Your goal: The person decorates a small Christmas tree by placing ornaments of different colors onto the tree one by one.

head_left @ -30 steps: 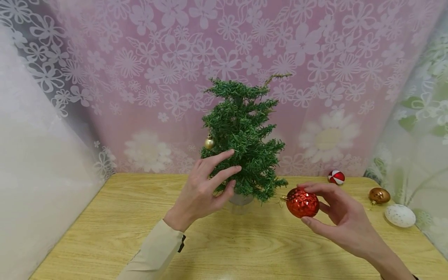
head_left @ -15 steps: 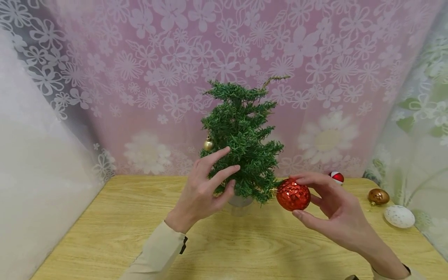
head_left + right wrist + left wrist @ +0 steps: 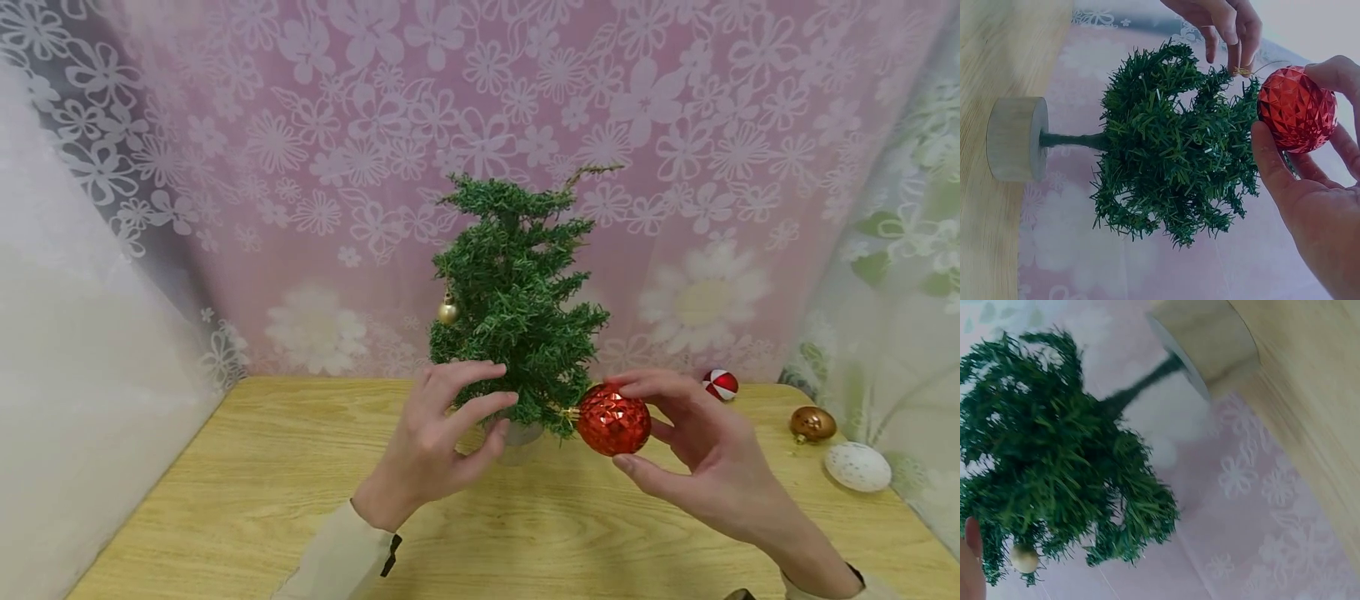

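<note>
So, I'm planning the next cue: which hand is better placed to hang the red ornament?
Probably the right hand: it grips the red ornament, whose gold cap faces the green tree. The left hand is near the tree but appears to hold nothing.

The faceted bauble (image 3: 613, 419) is glossy red, its cap (image 3: 573, 413) gold; the tree (image 3: 517, 308) is deep green, the hanging ornament (image 3: 447, 312) pale gold. The ball (image 3: 722, 384) shows red and white panels, the metallic bauble (image 3: 813, 424) coppery brown, the egg (image 3: 858, 467) white with faint specks. Yellowish wood grain covers the counter (image 3: 240, 500); white flowers pattern the pink backdrop (image 3: 360, 208).
</note>
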Tool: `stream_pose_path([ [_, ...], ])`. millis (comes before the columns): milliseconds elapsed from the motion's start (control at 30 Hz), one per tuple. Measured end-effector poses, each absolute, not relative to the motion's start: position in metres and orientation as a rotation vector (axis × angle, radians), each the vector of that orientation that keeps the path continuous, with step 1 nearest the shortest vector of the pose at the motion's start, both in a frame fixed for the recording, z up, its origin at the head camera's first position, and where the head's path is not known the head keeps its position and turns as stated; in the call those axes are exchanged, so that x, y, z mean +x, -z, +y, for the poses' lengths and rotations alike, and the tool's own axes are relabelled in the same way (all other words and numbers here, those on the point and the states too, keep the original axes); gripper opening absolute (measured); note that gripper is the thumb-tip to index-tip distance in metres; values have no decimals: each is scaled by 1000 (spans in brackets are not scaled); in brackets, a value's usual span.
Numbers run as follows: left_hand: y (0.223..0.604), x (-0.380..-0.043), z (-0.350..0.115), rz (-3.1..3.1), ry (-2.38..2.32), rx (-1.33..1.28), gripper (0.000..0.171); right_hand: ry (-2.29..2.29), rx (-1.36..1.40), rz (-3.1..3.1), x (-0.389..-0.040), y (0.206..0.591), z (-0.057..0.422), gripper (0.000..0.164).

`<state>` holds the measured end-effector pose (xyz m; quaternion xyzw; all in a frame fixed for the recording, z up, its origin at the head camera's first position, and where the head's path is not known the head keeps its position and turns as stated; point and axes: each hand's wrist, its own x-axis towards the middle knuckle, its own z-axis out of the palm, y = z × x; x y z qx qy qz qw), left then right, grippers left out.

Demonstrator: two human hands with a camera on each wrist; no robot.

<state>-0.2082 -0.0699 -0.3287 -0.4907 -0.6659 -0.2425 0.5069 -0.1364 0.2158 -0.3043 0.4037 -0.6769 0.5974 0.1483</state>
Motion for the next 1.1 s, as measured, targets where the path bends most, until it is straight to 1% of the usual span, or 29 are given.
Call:
stream_pose_path([
  [133, 330, -201, -66, -1657, 710, -1225, 24, -1711, 1142, -2001, -135, 305, 215, 63],
  [333, 329, -188, -63, -1799, 975, -1297, 24, -1725, 1243, -1949, -136, 306, 211, 64],
  [467, 328, -180, -63, -1882, 1105, -1331, 22, -1705, 1180, -2038, -131, 307, 210, 63],
  [567, 327, -176, -62, -1918, 1126, -1334, 21, -1682, 1126, -2115, -128, 306, 209, 62],
  [667, 325, -174, -60, -1924, 1127, -1335, 21, -1677, 1145, -2115, -127, 306, 207, 62],
  [933, 326, -171, -57, -1926, 1144, -1340, 8, -1675, 1142, -2122, -125, 306, 204, 62],
  [1100, 327, -173, -58, -1895, 1107, -1322, 7, -1653, 1123, -2145, -124, 307, 204, 62],
])
